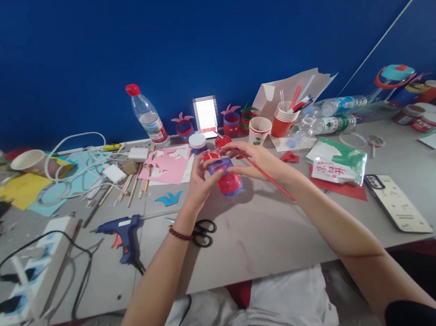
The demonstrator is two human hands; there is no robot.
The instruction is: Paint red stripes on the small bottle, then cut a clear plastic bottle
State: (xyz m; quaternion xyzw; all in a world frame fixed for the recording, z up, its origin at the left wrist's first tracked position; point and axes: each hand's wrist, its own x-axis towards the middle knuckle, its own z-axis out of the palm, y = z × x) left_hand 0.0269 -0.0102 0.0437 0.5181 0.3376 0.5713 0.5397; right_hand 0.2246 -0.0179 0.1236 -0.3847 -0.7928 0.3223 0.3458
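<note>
My left hand (199, 178) grips a small red paper cup with a purple band (227, 178), held on its side above the grey table (272, 232). My right hand (257, 159) steadies the cup's other side and pinches a thin red paintbrush (269, 176), whose handle slants down to the right. The brush tip sits near the cup's rim, close to a small red paint pot (221, 142). A beaded bracelet circles my left wrist.
Black scissors (204, 232) and a blue glue gun (123, 233) lie at the left front. Pink paper (168, 166), a water bottle (147, 116), paper cups (258, 129), a power strip (31, 274), a phone (397, 203) and a green packet (338, 164) surround the hands.
</note>
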